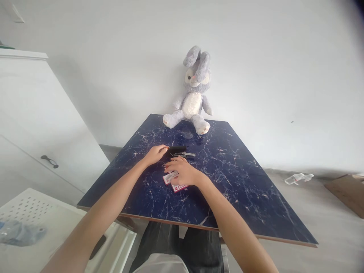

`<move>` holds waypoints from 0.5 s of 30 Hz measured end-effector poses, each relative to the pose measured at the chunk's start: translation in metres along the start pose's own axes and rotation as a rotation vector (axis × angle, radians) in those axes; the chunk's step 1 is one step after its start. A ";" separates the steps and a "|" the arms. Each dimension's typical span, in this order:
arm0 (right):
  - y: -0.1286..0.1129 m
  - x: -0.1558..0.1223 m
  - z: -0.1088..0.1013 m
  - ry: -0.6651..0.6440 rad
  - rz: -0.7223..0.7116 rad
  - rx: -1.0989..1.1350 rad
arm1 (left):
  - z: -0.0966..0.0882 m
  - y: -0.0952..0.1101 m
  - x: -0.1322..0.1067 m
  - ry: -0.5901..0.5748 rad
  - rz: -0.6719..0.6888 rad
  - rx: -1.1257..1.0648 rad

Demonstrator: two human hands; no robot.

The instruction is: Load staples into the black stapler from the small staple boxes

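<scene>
A black stapler [179, 151] lies open on the dark blue marble table [233, 178], its metal arm pointing right. My left hand [155, 154] rests against the stapler's left end, fingers curled around it. My right hand [182, 171] lies just in front of the stapler, fingers bent down over a small red and white box [171, 178]. A second red and white box [179, 187] pokes out under the same hand.
A grey plush rabbit [193, 94] sits at the table's far edge against the white wall. A white cabinet [34, 125] stands at left, a white perforated stool [31, 223] at lower left. A plastic bottle [298, 177] and cardboard [348, 191] lie on the floor at right.
</scene>
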State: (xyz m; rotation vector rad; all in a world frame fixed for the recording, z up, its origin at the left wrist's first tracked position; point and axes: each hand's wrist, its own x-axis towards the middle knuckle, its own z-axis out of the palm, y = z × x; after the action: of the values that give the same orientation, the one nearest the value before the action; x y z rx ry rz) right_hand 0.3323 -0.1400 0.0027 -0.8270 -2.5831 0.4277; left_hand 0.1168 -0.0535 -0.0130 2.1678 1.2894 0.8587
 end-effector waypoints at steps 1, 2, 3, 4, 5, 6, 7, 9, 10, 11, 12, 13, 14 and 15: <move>0.000 0.000 0.002 -0.010 0.020 -0.008 | 0.000 0.000 0.000 -0.004 -0.004 0.004; 0.000 0.000 0.004 -0.016 0.034 -0.014 | 0.001 0.000 0.000 -0.008 -0.006 0.010; -0.001 0.001 0.006 -0.007 0.041 -0.015 | 0.001 0.000 0.000 -0.010 -0.006 0.015; -0.003 0.003 0.007 0.018 0.038 -0.008 | 0.001 0.000 0.000 -0.011 -0.003 0.020; -0.005 0.004 0.007 0.057 0.031 0.012 | 0.001 0.000 0.000 -0.010 0.004 0.024; -0.007 0.006 0.006 0.110 0.035 0.043 | 0.002 0.000 0.000 -0.009 0.018 0.029; -0.009 0.008 0.004 0.174 0.059 0.084 | 0.002 0.000 0.000 -0.004 0.037 0.037; -0.007 0.008 -0.003 0.332 0.187 0.194 | 0.001 0.002 -0.001 0.041 0.089 0.082; -0.004 0.007 -0.006 0.415 0.273 0.257 | 0.001 0.004 -0.001 0.088 0.121 0.116; 0.002 0.006 -0.011 0.500 0.353 0.319 | 0.000 0.007 -0.002 0.148 0.156 0.150; 0.008 0.004 -0.014 0.579 0.415 0.375 | -0.001 0.010 -0.003 0.205 0.194 0.173; 0.015 0.002 -0.017 0.646 0.456 0.422 | -0.002 0.014 -0.005 0.249 0.236 0.179; 0.022 0.000 -0.020 0.696 0.481 0.464 | -0.002 0.018 -0.007 0.265 0.282 0.166; 0.028 -0.001 -0.020 0.734 0.494 0.506 | -0.001 0.023 -0.010 0.250 0.328 0.137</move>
State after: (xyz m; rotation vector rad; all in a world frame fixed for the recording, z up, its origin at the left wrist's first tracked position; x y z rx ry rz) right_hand 0.3564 -0.1154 0.0089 -1.1497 -1.5013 0.7150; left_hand 0.1263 -0.0725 0.0010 2.4874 1.1482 1.2367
